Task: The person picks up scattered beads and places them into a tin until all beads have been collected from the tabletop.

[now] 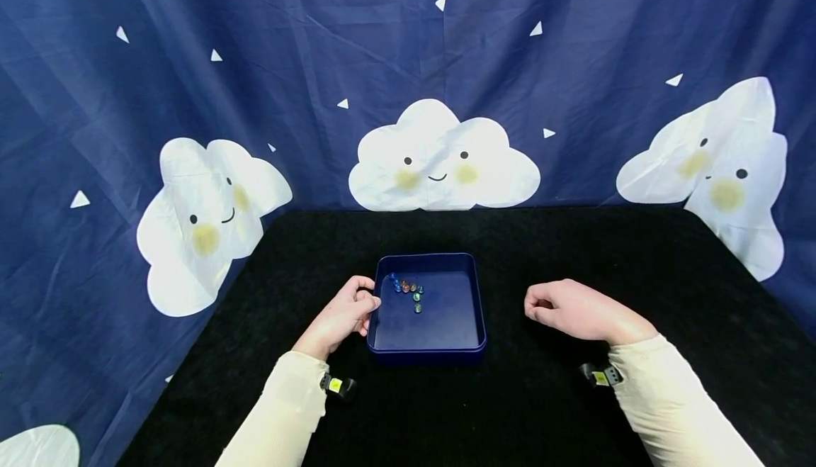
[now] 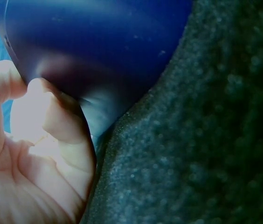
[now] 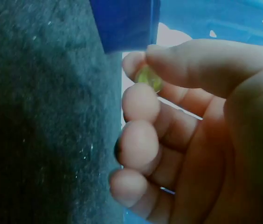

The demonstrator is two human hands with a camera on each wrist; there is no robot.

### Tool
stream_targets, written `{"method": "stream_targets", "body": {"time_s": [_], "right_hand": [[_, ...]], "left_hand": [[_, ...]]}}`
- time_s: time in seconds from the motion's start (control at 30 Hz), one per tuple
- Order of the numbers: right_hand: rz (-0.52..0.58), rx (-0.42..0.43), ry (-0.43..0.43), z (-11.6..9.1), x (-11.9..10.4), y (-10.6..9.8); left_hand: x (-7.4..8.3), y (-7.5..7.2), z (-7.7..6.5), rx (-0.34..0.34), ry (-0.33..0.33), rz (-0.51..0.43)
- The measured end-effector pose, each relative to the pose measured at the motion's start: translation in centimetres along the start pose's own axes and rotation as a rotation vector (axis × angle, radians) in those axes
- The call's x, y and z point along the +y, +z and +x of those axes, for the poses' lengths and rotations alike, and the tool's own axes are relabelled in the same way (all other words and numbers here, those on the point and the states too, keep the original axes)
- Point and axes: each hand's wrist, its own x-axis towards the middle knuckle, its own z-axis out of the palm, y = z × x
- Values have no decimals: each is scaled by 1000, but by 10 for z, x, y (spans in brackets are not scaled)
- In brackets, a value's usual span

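A dark blue square tray (image 1: 440, 349) lies on the black cloth with several glass marbles (image 1: 406, 287) in its left part, blue, amber and green. At the tray's left wall my left hand (image 1: 344, 311) grips the rim, thumb over the edge and curled fingers against the outside; the left wrist view shows these fingers close up at the blue wall (image 2: 108, 42). Off to the right of the tray, my right hand (image 1: 574, 307) is held with curled fingers. Between its thumb and fingers it pinches a yellow-green marble (image 3: 148, 79), which is hidden in the head view.
Black cloth (image 1: 510, 410) covers the table all around the tray. Behind it hangs a dark blue curtain (image 1: 287, 49) with white clouds (image 1: 440, 141) and small triangles. A small black device (image 1: 341, 387) is strapped at each wrist over pale sleeves.
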Motion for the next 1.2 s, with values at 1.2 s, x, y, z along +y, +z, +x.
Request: {"method": "stream_targets", "body": {"time_s": [1.2], "right_hand": [[276, 180, -148, 28, -62, 53]], "left_hand": [[-4, 0, 1, 0, 12, 2]]}}
